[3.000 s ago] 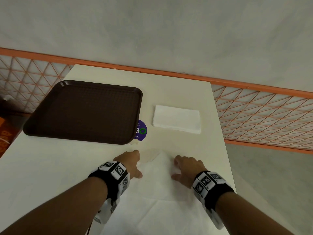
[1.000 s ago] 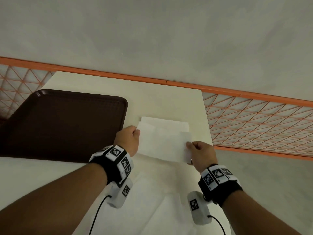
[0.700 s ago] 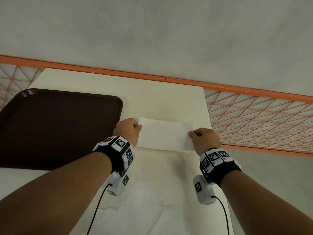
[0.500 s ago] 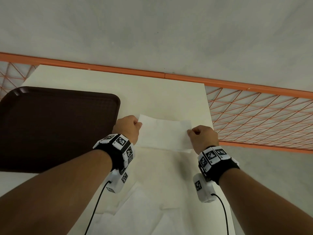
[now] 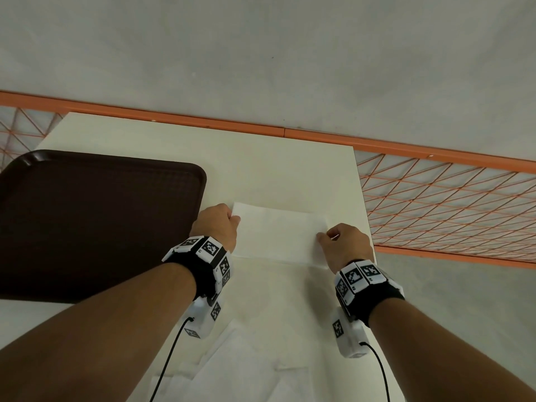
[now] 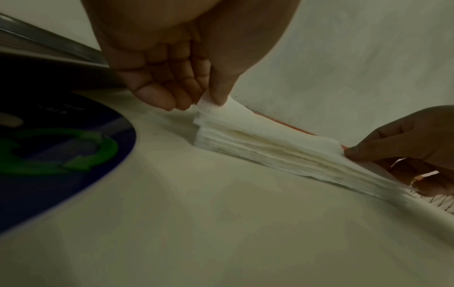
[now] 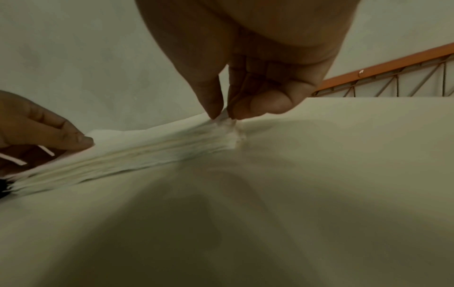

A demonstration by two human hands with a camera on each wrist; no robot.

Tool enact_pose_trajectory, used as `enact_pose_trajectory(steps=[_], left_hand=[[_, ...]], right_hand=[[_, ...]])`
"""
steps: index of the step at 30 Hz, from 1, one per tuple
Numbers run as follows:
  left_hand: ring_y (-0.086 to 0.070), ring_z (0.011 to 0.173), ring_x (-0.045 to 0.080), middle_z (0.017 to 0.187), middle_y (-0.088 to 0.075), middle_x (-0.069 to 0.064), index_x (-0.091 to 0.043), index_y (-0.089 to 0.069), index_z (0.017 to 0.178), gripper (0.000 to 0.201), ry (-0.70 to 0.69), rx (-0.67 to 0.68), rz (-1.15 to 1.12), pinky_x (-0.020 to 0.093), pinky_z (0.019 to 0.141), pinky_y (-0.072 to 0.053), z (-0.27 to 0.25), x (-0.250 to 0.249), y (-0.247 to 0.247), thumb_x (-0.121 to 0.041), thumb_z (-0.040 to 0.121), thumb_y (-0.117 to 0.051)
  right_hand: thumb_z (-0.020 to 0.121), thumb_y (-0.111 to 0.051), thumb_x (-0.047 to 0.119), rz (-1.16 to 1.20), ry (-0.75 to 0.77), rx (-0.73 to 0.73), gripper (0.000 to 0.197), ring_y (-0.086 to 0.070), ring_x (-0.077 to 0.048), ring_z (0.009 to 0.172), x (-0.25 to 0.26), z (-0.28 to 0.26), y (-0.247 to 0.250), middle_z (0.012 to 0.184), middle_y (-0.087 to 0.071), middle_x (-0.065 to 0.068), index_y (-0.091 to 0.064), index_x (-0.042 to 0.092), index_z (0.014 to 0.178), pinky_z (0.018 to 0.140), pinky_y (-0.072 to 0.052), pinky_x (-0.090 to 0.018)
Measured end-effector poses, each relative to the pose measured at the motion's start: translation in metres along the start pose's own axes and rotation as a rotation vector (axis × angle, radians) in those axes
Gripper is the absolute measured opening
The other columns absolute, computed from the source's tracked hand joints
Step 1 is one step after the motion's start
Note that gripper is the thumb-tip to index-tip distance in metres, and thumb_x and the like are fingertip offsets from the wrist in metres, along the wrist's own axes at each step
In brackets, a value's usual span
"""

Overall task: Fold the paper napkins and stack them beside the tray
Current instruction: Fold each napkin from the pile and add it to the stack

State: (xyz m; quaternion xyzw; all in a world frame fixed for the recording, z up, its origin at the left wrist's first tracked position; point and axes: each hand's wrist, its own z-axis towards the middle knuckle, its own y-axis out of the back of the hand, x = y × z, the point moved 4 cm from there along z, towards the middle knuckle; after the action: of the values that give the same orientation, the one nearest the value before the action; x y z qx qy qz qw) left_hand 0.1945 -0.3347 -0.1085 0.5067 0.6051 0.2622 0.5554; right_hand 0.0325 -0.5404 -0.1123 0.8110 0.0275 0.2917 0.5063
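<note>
Head view shows your left hand (image 5: 216,224) and right hand (image 5: 345,245) at the two ends of a folded napkin (image 5: 278,232) that lies on top of the napkin stack (image 6: 258,143), just right of the brown tray (image 5: 95,224) on the pale tabletop (image 5: 275,169). Your left grip pinches the napkin's left corner between thumb and forefinger, the other fingers (image 6: 157,97) curled under; the left wrist view shows that corner lifted a little off the stack. Your right grip pinches the right corner the same way, thumb and forefinger pressed together on the paper, as the right wrist view shows (image 7: 245,77). Between the two hands the napkin sags onto the stack, whose layered edges show white in both wrist views. A round blue sticker with a green arrow ring (image 6: 61,151) sits on the tabletop beside the tray's rim, near your left wrist. More unfolded napkins (image 5: 246,369) lie flat on the tabletop close to you, between your forearms. An orange rail with lattice (image 5: 435,204) runs past the tabletop's far and right sides.
</note>
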Motion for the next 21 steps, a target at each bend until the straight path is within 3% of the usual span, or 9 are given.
enact_pose_trajectory(steps=[3,10,14,18,21], left_hand=[[-0.058,0.088,0.027,0.104,-0.062,0.007,-0.012,-0.061,0.105,0.028,0.026,0.039,0.028,0.032,0.067,-0.044,0.002,0.0,-0.001,-0.036,0.095,-0.051],[-0.051,0.074,0.024,0.096,-0.065,0.011,-0.005,-0.062,0.09,0.039,0.015,0.099,0.166,0.033,0.061,-0.038,0.005,-0.002,-0.007,-0.04,0.096,-0.047],[-0.059,0.083,0.029,0.099,-0.065,0.012,-0.004,-0.062,0.094,0.042,0.028,0.103,0.187,0.033,0.063,-0.04,0.002,-0.007,-0.004,-0.044,0.097,-0.047],[-0.063,0.094,0.031,0.103,-0.065,0.013,-0.004,-0.061,0.095,0.042,0.01,0.12,0.208,0.032,0.066,-0.04,0.0,-0.012,-0.006,-0.043,0.097,-0.048],[-0.063,0.092,0.03,0.103,-0.065,0.013,-0.003,-0.062,0.095,0.043,0.02,0.128,0.202,0.032,0.065,-0.041,0.001,-0.011,-0.006,-0.043,0.097,-0.048]], right_hand=[[0.086,-0.058,0.045,-0.008,-0.009,0.005,0.027,-0.063,-0.023,0.089,-0.001,0.001,-0.001,0.101,-0.067,0.0,-0.064,0.026,0.104,0.078,-0.051,-0.031],[0.087,-0.055,0.046,-0.025,-0.026,-0.001,0.032,-0.061,-0.025,0.09,-0.002,0.0,-0.002,0.103,-0.066,-0.001,-0.063,0.024,0.109,0.077,-0.049,-0.031],[0.091,-0.049,0.05,-0.072,-0.028,0.003,0.041,-0.06,-0.027,0.098,0.0,-0.001,-0.002,0.112,-0.064,-0.004,-0.06,0.02,0.117,0.08,-0.047,-0.032],[0.093,-0.046,0.046,-0.127,-0.005,0.041,0.036,-0.056,-0.026,0.077,0.006,0.0,-0.007,0.09,-0.064,-0.005,-0.062,0.014,0.089,0.067,-0.041,-0.028],[0.092,-0.047,0.046,-0.145,-0.02,0.041,0.038,-0.055,-0.025,0.073,0.005,0.001,-0.007,0.085,-0.062,-0.005,-0.063,0.012,0.088,0.065,-0.04,-0.027]])
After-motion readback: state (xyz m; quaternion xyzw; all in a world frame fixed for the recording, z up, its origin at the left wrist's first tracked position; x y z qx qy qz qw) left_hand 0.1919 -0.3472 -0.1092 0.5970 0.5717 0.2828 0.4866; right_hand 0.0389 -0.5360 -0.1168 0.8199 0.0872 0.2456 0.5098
